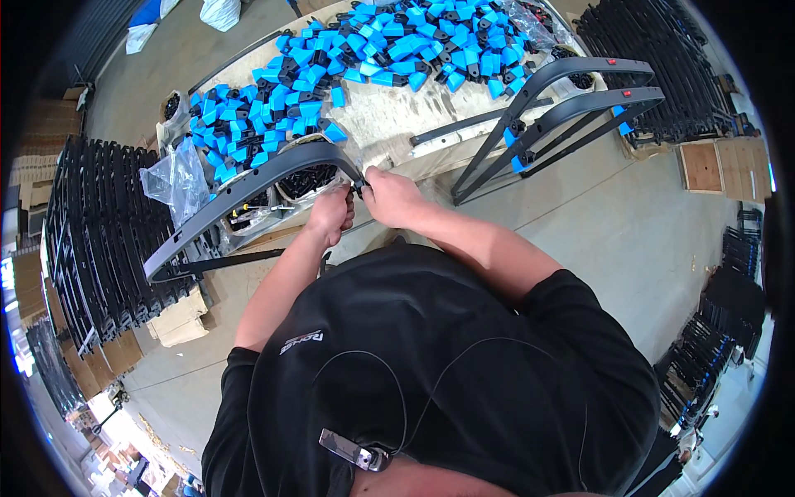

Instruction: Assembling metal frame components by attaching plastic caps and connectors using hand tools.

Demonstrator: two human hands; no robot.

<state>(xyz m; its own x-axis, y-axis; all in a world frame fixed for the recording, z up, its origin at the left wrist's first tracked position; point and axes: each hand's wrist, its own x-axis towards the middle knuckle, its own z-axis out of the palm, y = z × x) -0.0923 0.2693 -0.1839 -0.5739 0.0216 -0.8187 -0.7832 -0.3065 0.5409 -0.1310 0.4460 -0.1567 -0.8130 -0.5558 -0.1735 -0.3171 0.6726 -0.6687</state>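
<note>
While its arch spans the near left corner of the bench (364, 124), one curved black frame (269, 166), item in hand, has its right end just off the near edge, between the person's hands

Right hand (392, 199): fingers grasping that end of the frame

Left hand (331, 214): fingers clenched just beside the same end (what lies within them I cannot tell)

Small black parts (308, 180): one containerful, at the near edge, partly behind the arch

Blue-and-black pieces (406, 66): one large heap, spread from the left end toward the far right corner

Clear plastic bag (186, 178): one, crumpled, at the left end

Straight black bar (480, 124): one, lying near the right end of the near edge

Two curved frames (580, 100): upright, side by side, at the right end, with blue fittings

Stacked black frames (103, 240): one row, beyond the left end
</note>
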